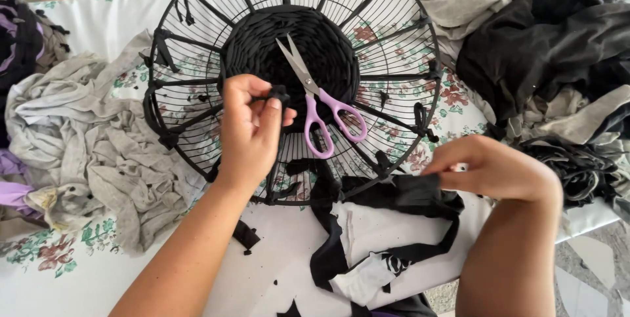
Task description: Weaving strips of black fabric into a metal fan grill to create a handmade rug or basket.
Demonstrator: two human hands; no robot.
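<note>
A round black wire fan guard (400, 35) lies on the table, its centre woven full with black fabric strips (262, 41). Purple-handled scissors (321, 104) rest on the woven centre, blades pointing up-left. My left hand (249, 130) is over the guard's lower part, fingers pinched on the end of a black fabric strip (279, 94). My right hand (492, 169) is at the guard's lower right rim, gripping the black strip (400, 192) that trails down over the table edge in loops.
A floral white tablecloth (72, 258) covers the table. Crumpled grey cloth (85, 153) lies at the left, purple cloth (13, 186) at the far left. Black and beige garments (551, 48) are piled at the right. Tiled floor (590, 271) shows bottom right.
</note>
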